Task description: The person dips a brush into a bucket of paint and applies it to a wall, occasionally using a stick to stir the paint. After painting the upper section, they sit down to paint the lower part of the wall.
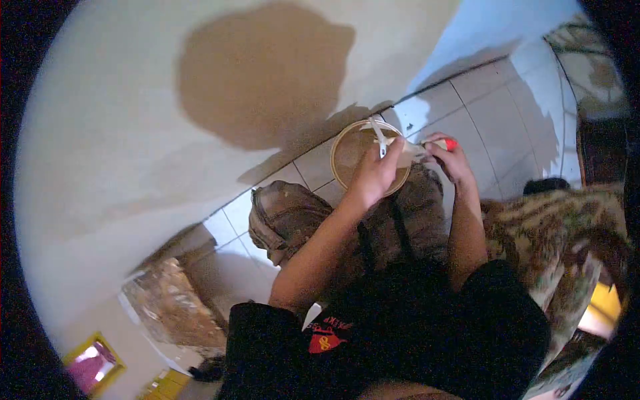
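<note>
A round bucket (335, 162) with a tan rim stands on the tiles by the wall, close in front of my knees. My left hand (378, 175) is over the bucket, its fingers closed on a slim white tool (377, 130) that points up toward the wall. To its right, my right hand (452, 160) is closed around a tool with a red-ended handle (451, 144). A pale, blade-like part (415, 151) lies between the two hands; its exact shape is blurred. The bucket's contents look brownish and are partly hidden by my left hand.
A pale wall (133, 133) rises ahead, with the shadow of a head on it. Light floor tiles (460, 127) run along its foot. A stained board-like piece (170, 303) is at lower left, and patterned cloth (533, 230) lies at right.
</note>
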Available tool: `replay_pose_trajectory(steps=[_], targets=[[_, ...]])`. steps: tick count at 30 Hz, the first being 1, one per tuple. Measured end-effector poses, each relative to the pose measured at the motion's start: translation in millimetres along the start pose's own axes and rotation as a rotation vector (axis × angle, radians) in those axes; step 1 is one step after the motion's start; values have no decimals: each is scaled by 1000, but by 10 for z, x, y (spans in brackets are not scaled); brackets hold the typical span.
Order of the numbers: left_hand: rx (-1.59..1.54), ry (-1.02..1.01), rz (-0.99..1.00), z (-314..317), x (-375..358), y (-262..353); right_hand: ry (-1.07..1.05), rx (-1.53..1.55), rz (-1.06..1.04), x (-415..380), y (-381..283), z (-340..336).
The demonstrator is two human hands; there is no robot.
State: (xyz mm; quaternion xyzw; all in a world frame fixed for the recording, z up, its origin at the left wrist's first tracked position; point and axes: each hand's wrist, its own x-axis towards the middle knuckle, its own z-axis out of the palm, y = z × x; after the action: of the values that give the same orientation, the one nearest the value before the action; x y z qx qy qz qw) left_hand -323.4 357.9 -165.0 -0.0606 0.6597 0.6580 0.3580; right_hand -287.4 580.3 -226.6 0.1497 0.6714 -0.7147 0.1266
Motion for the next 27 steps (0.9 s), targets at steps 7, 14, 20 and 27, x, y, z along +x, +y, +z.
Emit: replay_pose_trajectory(steps=[7, 14, 20, 27], targets=[[216, 187, 213, 175, 211, -400, -79, -233, 34, 177, 334, -226], [436, 164, -145, 302, 363, -611, -149, -682, 107, 235, 221, -386], [450, 208, -201, 394, 310, -363, -249, -398, 89, 345, 530, -450], [505, 243, -199, 479, 388, -516, -339, -787, 64, 260, 258, -437]])
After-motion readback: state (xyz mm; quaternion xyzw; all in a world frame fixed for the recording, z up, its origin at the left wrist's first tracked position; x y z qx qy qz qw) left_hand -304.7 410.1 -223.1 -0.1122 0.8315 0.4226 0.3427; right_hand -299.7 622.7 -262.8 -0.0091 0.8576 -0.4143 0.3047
